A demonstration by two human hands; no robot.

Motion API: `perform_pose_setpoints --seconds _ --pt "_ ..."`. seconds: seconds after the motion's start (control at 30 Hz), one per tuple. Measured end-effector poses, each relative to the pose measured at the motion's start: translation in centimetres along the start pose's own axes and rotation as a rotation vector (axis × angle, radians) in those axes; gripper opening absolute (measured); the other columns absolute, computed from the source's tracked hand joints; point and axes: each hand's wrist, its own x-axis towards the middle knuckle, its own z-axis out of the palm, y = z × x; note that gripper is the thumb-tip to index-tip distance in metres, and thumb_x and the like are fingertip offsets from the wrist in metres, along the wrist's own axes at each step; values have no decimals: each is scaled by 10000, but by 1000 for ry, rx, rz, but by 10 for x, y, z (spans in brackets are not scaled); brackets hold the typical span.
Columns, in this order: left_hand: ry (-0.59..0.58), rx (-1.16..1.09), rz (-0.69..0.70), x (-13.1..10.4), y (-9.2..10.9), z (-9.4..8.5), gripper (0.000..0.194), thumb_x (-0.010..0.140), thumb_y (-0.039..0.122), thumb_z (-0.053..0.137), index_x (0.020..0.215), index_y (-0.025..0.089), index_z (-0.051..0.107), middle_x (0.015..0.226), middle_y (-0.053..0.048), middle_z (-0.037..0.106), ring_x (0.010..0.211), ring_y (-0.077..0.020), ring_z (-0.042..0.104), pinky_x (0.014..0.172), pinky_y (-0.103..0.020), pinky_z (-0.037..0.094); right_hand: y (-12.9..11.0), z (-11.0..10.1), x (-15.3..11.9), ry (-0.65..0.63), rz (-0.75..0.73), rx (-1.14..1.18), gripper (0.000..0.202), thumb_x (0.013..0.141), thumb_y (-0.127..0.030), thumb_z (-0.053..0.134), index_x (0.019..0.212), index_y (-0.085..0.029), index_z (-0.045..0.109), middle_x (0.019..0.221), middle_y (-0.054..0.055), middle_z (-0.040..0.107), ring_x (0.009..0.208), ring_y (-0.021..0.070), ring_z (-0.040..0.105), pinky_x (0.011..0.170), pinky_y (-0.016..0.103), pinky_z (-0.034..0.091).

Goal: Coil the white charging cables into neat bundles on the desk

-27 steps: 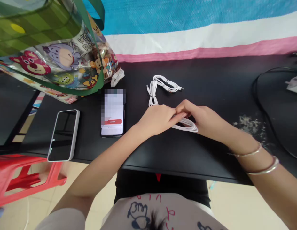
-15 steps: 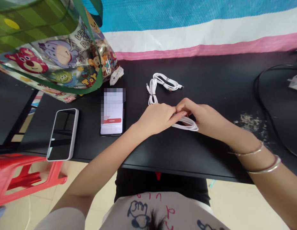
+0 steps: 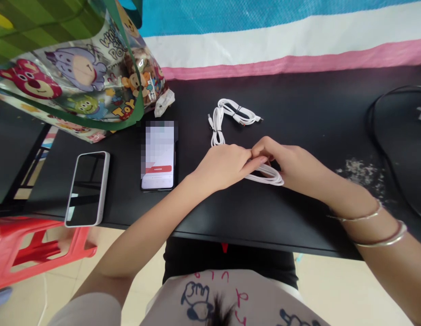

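A coiled white cable (image 3: 268,175) is gripped by my left hand (image 3: 227,165), whose thumb presses along its top. My right hand (image 3: 287,164) is closed at the far side of the same coil, its fingertips meeting those of my left hand. The fingers hide the middle of the coil and whatever is pinched there. Just beyond my hands lie two more white cables on the desk, one bundle (image 3: 217,127) upright in view and another (image 3: 240,111) slanting to the right, each bound with a dark tie.
Left of my hands lies a phone with a lit screen (image 3: 158,156), and farther left a white-edged phone (image 3: 89,188). A cartoon-printed bag (image 3: 81,77) stands at the back left. A black cord (image 3: 375,131) runs along the right of the black desk (image 3: 298,104). A red stool (image 3: 36,253) stands below.
The whole view has shifted slightly. Both hands stay together on the coil, with my right hand's fingers only a touch different in position.
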Motion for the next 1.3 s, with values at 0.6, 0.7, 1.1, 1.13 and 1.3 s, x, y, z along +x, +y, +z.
perform_pose_setpoints --seconds 0.6,0.7,1.1,1.13,1.3 --pt "125 -267 -62 2 -7 4 398 934 436 352 853 219 676 680 12 660 685 -156 619 583 -235 343 -1 -3 0 86 1 157 110 773 -199 514 860 -237 459 693 0 648 568 164 620 526 236 441" --pt "172 -329 -78 2 -7 3 359 927 436 363 860 211 634 688 27 646 684 -145 607 590 -228 344 -1 -4 1 133 -1 223 56 811 -239 511 855 -236 475 701 4 645 594 158 620 564 248 471" --pt "250 -696 -82 3 -9 6 178 897 369 463 869 211 539 601 69 541 605 -116 542 603 -226 348 0 2 6 288 1 482 285 771 -480 653 776 -241 497 648 -21 628 584 141 604 581 255 508" --pt "252 -731 -77 4 -9 7 184 896 375 466 865 210 539 610 66 547 613 -118 541 600 -226 347 0 2 6 293 5 491 280 769 -470 660 771 -239 501 646 -23 628 581 138 602 579 253 507" --pt "285 -891 -44 6 -10 12 211 890 396 474 856 203 551 688 44 590 673 -128 561 579 -220 354 -2 4 7 342 29 554 294 739 -459 698 741 -229 515 624 -33 606 558 123 582 563 242 494"
